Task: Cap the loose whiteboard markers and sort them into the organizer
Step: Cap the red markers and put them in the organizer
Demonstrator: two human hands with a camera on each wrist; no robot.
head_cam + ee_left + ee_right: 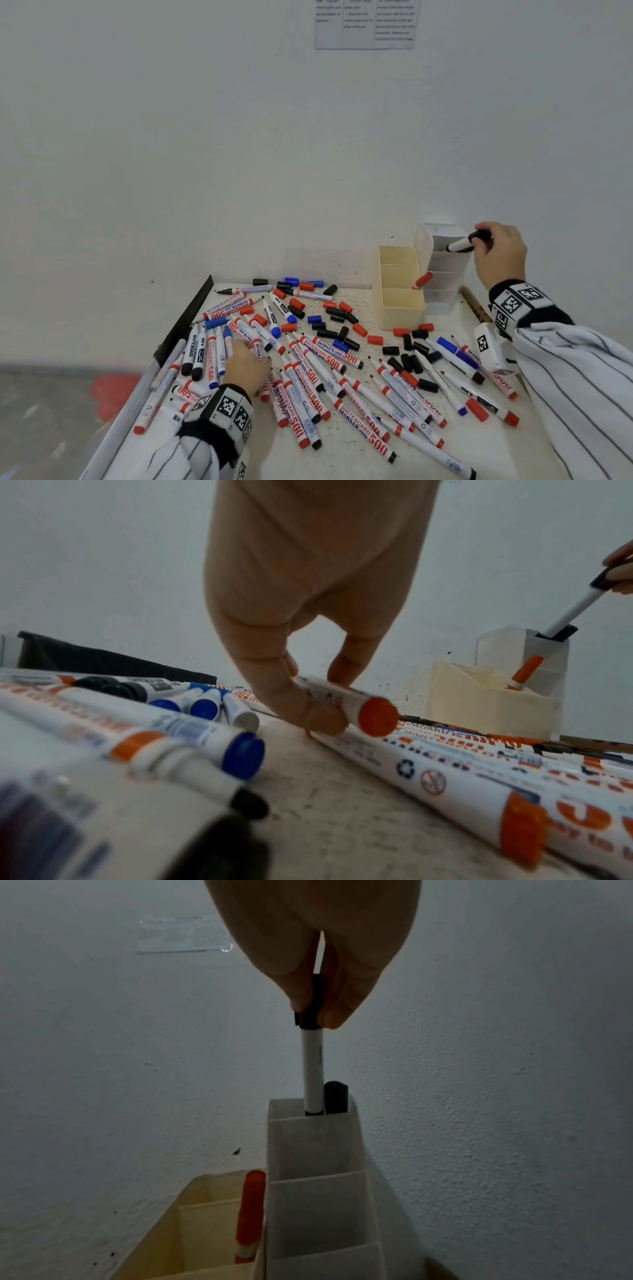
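Right now, the state of play:
Right hand (500, 251): fingers pinching black marker (313, 1069) by its cap, long axis near upright, tail already inside white organizer (318, 1150) back compartment.
Left hand (246, 368): fingers pinching red marker (346, 704) just off the desk (325, 804).

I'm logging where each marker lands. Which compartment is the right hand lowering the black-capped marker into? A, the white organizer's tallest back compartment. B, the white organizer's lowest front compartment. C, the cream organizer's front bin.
A: the right hand pinches the black-capped marker, its lower end inside the white organizer's tallest back compartment.
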